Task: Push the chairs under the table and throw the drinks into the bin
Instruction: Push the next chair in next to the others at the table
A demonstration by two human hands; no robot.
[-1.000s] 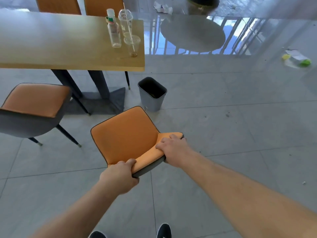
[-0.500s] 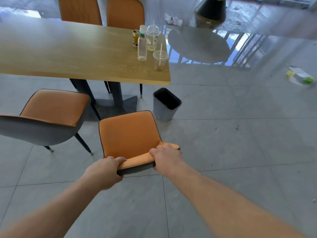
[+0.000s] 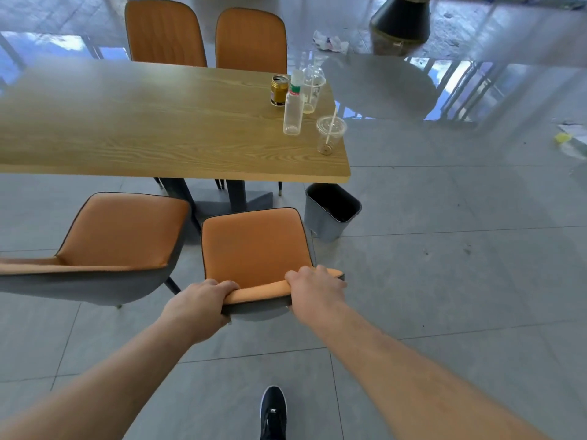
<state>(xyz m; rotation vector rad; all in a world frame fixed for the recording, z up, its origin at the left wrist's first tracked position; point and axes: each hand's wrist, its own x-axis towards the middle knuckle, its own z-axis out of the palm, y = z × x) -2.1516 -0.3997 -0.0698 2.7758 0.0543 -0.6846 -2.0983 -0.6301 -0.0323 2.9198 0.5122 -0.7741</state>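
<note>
A person's left hand [image 3: 198,308] and right hand [image 3: 314,289] both clamp the top edge of an orange chair's [image 3: 254,246] backrest, fingers curled over the orange padding and thumbs hidden behind the grey shell, the chair standing on the grey tiled floor [image 3: 444,281] with its seat facing the wooden table [image 3: 143,122] and its front edge just short of the tabletop. A second orange chair [image 3: 120,236] stands just beside it to the left, also pulled out from the table, while two more chairs [image 3: 165,33] sit tucked in on the far side. Near the table's right end stand the drinks: a gold can [image 3: 279,90], a clear plastic bottle [image 3: 293,104] with a green-and-red label, a tall lidded cup [image 3: 313,90] behind it, and a shorter lidded cup [image 3: 330,134] with a straw nearest the corner. A grey bin [image 3: 330,212] sits on the floor below that corner, just to the right of the held chair. A black shoe [image 3: 273,411] shows at the bottom edge.
</note>
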